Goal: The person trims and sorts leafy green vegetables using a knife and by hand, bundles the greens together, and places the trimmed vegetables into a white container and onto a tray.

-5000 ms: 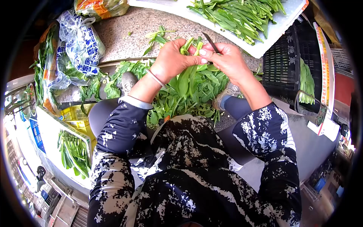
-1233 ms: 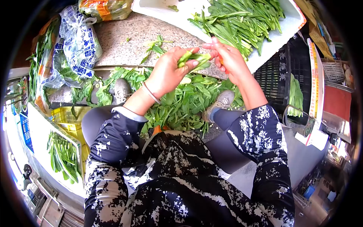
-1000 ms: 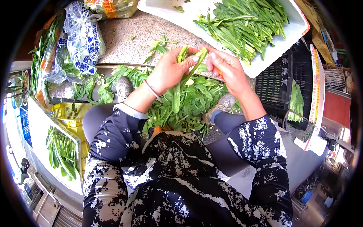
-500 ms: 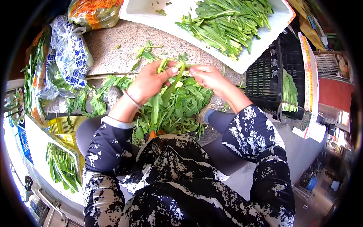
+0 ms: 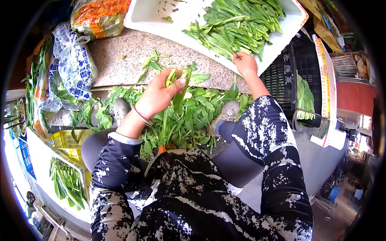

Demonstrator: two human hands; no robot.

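Observation:
My left hand (image 5: 159, 95) is shut on a small bunch of green leafy stems (image 5: 177, 86), held upright above a pile of loose leafy greens (image 5: 193, 116) on the ground between my feet. My right hand (image 5: 245, 64) is stretched out to the near edge of a white foam tray (image 5: 281, 34). Its fingers are curled down onto the trimmed green stalks (image 5: 237, 24) lying there. Whether it holds anything I cannot see.
A stone step (image 5: 120, 52) runs behind the pile, with plastic bags of greens (image 5: 74, 64) at its left. A black crate (image 5: 281, 76) stands at the right. A yellow crate (image 5: 66, 138) and another white tray of greens (image 5: 66, 182) sit at lower left. My shoes (image 5: 227, 114) flank the pile.
My right hand has left the bunch and reached up and right to the foam tray. My left hand has stayed over the pile, still gripping the stems.

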